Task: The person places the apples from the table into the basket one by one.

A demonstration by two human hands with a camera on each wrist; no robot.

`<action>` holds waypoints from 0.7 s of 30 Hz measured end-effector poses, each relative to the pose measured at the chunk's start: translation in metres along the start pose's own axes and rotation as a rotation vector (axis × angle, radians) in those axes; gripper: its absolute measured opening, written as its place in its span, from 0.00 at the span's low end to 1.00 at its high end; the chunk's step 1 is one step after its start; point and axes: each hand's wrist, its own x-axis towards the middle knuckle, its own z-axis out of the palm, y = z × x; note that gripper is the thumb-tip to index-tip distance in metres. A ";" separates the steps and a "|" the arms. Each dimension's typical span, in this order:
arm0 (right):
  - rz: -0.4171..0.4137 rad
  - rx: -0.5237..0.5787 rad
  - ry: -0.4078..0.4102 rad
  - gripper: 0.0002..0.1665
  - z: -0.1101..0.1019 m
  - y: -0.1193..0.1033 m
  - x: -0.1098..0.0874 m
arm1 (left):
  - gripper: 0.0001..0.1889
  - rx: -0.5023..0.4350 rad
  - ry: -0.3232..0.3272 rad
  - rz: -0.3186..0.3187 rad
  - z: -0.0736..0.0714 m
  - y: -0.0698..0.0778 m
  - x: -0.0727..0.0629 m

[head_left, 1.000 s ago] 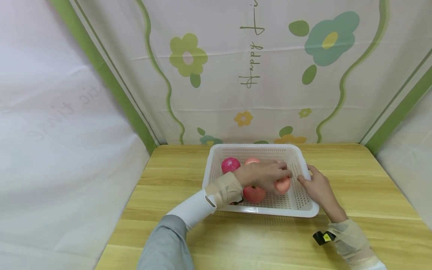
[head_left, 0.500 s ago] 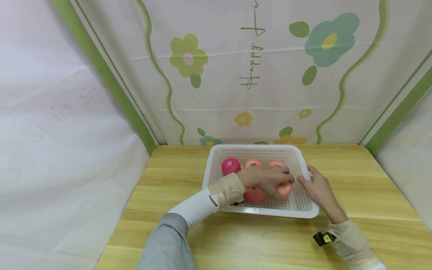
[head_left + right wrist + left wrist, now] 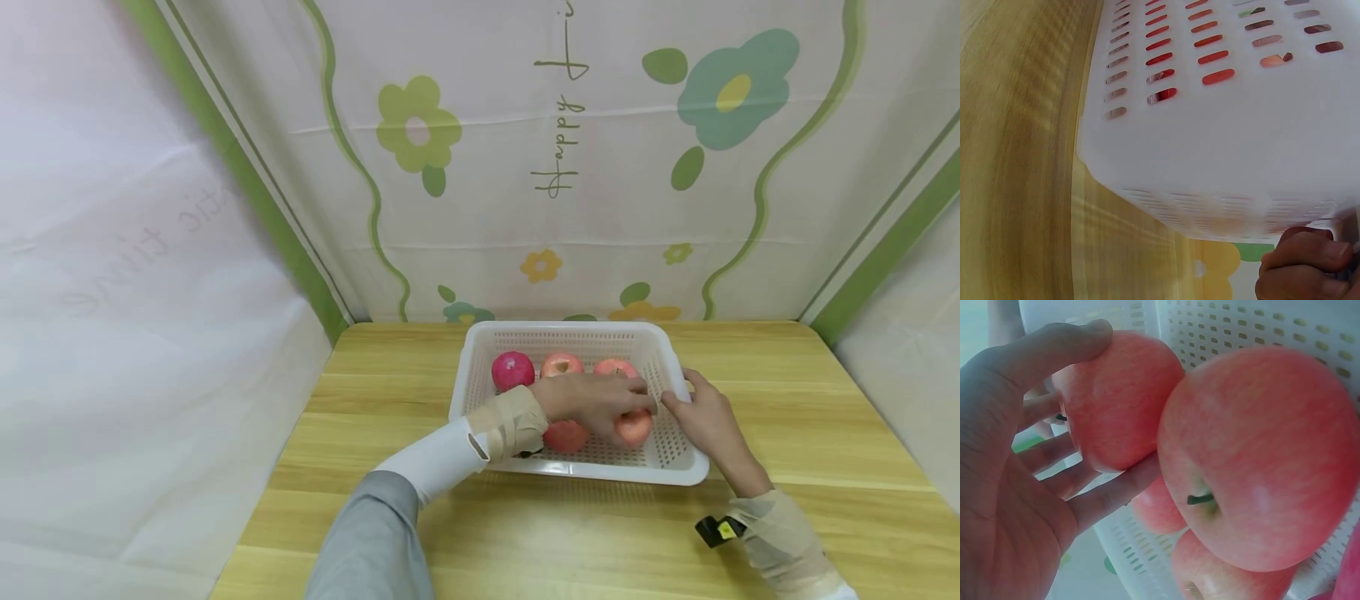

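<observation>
A white perforated plastic basket [image 3: 581,472] stands on the wooden table with several fruits in it. My left hand [image 3: 596,402] reaches over it and holds an apple [image 3: 633,428] low at the front right corner. Thumb above and fingers below curl round this apple in the left wrist view. Beside it, a second apple [image 3: 1266,456] with a dark stem fills the middle of that view. Two pale pink apples [image 3: 562,364] sit in the back row, next to a magenta fruit [image 3: 513,371]. My right hand [image 3: 708,417] grips the basket's right rim.
The wooden table [image 3: 360,417] extends around the basket. A printed flower curtain [image 3: 480,208] hangs right behind the table's back edge, with white cloth walls [image 3: 150,375] at both sides. My left forearm [image 3: 442,454] crosses the basket's front left and hides part of its inside.
My left hand has shifted slightly right and towards the front with the apple. More of the back right apple now shows. The right hand and basket have stayed put.
</observation>
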 end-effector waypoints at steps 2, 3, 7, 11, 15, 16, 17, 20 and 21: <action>-0.003 0.001 0.004 0.42 0.001 0.001 0.000 | 0.31 0.004 0.004 0.014 0.001 0.000 0.000; -0.005 0.002 0.006 0.42 0.001 0.001 0.000 | 0.31 0.004 0.004 0.018 0.001 -0.001 0.000; -0.010 0.006 0.011 0.42 0.002 0.002 0.001 | 0.30 0.005 -0.001 0.029 0.004 -0.002 0.001; -0.011 0.003 0.013 0.42 0.001 0.001 0.001 | 0.31 0.020 -0.008 0.041 0.008 -0.003 0.003; -0.006 0.002 0.013 0.42 0.001 0.000 0.000 | 0.31 0.050 0.001 0.057 0.013 -0.004 0.006; -0.005 0.003 0.013 0.42 0.001 0.000 0.000 | 0.31 0.051 0.002 0.058 0.014 -0.005 0.007; -0.004 0.004 0.012 0.42 0.001 0.000 0.000 | 0.31 0.052 0.003 0.058 0.015 -0.005 0.008; -0.002 0.005 0.010 0.42 0.002 0.001 0.000 | 0.31 0.055 0.003 0.059 0.017 -0.005 0.009; -0.002 0.006 0.008 0.42 0.002 0.001 0.000 | 0.30 0.054 0.000 0.059 0.018 -0.004 0.009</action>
